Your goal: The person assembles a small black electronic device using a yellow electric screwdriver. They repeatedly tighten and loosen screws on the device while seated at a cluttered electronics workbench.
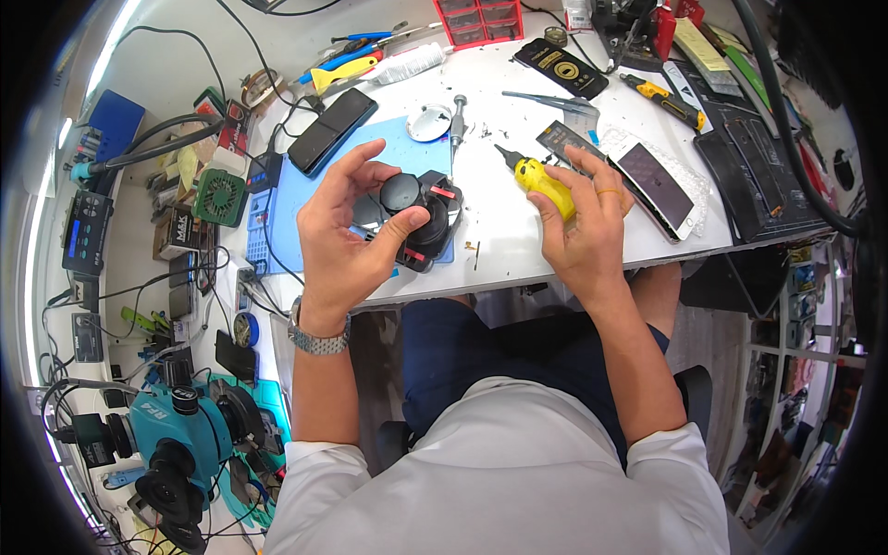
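Note:
My left hand is closed around a black device with round discs and red clips, its thumb pressed on the near side. This device is above the near edge of a light blue mat. To the right, my right hand grips a short yellow tool with a dark pointed tip; its exact kind is unclear. The tip points up and left, apart from the black device. Just beyond the right hand lies a phone with a white frame on bubble wrap. A dark phone rests on the mat's far left.
A silver screwdriver and a round white dish lie ahead. Tweezers, a black phone package and a yellow-black screwdriver are farther right. A teal microscope stands at lower left, with cables along the left side.

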`<move>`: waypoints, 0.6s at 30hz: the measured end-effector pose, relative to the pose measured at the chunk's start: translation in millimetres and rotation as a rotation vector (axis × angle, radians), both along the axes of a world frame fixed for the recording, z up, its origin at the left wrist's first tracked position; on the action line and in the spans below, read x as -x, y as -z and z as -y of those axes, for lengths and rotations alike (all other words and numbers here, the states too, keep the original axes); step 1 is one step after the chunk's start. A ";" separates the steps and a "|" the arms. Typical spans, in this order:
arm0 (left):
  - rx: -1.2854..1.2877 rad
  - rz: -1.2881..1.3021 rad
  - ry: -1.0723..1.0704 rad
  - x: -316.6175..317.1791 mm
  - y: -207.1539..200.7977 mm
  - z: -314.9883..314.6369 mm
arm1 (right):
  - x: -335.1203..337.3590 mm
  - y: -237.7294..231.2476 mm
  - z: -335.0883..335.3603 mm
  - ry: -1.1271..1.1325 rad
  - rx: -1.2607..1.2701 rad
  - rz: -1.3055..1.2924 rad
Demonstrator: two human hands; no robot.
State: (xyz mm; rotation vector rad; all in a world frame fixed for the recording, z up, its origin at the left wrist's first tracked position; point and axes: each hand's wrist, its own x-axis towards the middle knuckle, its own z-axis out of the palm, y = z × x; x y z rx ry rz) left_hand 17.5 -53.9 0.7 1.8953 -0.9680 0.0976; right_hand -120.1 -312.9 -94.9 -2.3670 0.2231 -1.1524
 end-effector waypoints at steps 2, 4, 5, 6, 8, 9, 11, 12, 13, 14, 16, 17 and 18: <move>0.026 -0.007 0.018 -0.3 0.8 0.8 | -0.5 0.4 0.1 -0.002 -0.005 0.005; 0.058 -0.029 0.041 -0.4 1.7 1.1 | -0.7 0.7 0.3 -0.002 -0.011 0.007; 0.060 -0.035 0.051 -0.4 2.1 1.0 | -0.7 0.8 0.2 -0.002 -0.012 0.005; 0.064 -0.043 0.061 -0.4 2.3 0.7 | -0.8 0.8 0.1 -0.002 -0.013 0.004; 0.072 -0.062 0.079 -0.8 2.2 0.2 | -0.7 0.4 -0.2 0.001 -0.013 0.000; 0.077 -0.072 0.087 -1.1 2.0 0.3 | -0.6 0.1 -0.3 0.003 -0.012 -0.004; 0.082 -0.086 0.100 -1.2 1.4 0.9 | -0.3 -0.2 -0.3 0.005 -0.013 -0.007; 0.081 -0.090 0.106 -1.0 1.1 1.2 | -0.3 -0.1 -0.3 0.004 -0.015 -0.008; 0.081 -0.097 0.109 -0.9 0.9 1.5 | -0.2 0.3 -0.2 0.002 -0.016 -0.008; 0.093 -0.097 0.105 -0.7 1.2 1.9 | -0.2 1.0 0.0 0.003 -0.019 -0.009; 0.116 -0.097 0.090 -0.3 3.1 1.9 | -0.3 2.9 0.3 0.004 -0.026 -0.018; 0.137 -0.092 0.090 0.2 4.5 0.8 | -0.4 3.6 0.4 0.008 -0.023 -0.008; 0.156 -0.080 0.087 1.1 6.4 -0.6 | -0.1 3.9 0.7 0.013 -0.021 -0.004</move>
